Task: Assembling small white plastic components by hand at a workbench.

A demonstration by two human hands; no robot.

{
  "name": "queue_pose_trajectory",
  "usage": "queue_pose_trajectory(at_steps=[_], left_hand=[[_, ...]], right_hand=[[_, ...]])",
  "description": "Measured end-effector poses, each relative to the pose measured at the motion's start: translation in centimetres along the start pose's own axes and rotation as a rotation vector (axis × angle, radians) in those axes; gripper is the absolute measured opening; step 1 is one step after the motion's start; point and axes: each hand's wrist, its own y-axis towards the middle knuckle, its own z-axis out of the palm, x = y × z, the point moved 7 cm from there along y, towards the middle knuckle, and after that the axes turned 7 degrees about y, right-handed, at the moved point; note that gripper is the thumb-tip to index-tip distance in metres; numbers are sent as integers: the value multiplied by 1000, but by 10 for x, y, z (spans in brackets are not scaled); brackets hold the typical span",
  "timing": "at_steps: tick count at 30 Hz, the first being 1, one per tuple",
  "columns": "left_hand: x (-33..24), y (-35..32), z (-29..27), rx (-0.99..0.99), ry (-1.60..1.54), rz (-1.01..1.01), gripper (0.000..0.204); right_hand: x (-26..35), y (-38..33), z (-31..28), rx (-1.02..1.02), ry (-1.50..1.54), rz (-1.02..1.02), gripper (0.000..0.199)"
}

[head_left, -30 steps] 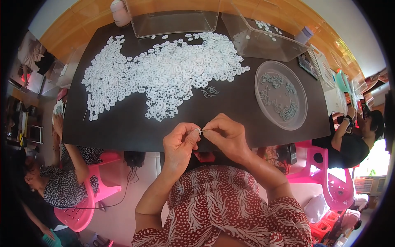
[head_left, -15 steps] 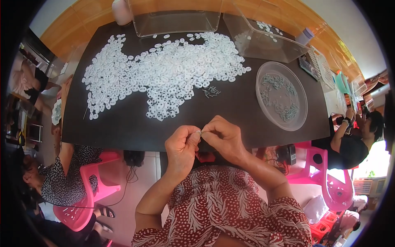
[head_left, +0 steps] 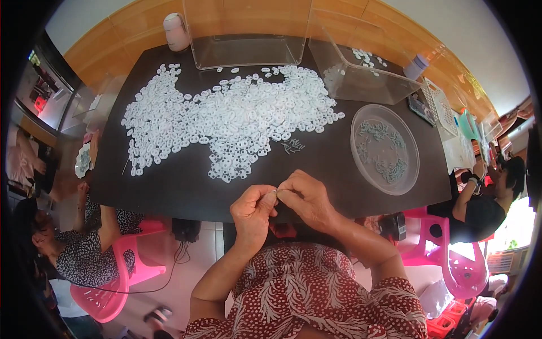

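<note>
Just above the table's near edge, my left hand and my right hand meet at their fingertips. Both are closed in a pinch, thumb against forefinger. A tiny pale speck shows between them, but the fingers hide nearly all of whatever is there. Beyond them a wide heap of small white plastic pieces with holes spreads over the dark table. Several small grey-green pins lie loose at the heap's near right edge. More such pins lie in a round clear lid-like tray to the right.
Two clear plastic bins stand at the back, the right one with some white pieces. A pink bottle, a lilac bottle and a phone are near the edges. Other people sit on pink chairs at both sides.
The view has tilted up slightly, so the table and hands appear lower. My hands stay pinched together, with only slight shifts of the fingers.
</note>
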Motion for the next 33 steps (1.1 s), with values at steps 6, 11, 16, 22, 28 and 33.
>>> queue_pose_trajectory(at_steps=[6, 11, 16, 22, 28, 33], left_hand=[[5, 6, -5, -55, -305, -105, 13], [8, 7, -6, -52, -324, -123, 13], [8, 7, -7, -47, -326, -117, 13], [8, 3, -7, -11, -336, -112, 14], [10, 4, -7, -16, -360, -131, 14], [2, 5, -7, -20, -363, -136, 13]], right_hand=[[0, 32, -16, -67, -201, -144, 11], [-12, 74, -9, -103, -580, -331, 16], [-26, 85, 8, -43, -759, -411, 20], [-29, 83, 10, -43, -789, -463, 19], [-21, 69, -14, -36, -321, -187, 16], [-26, 41, -18, -36, 114, 240, 14]])
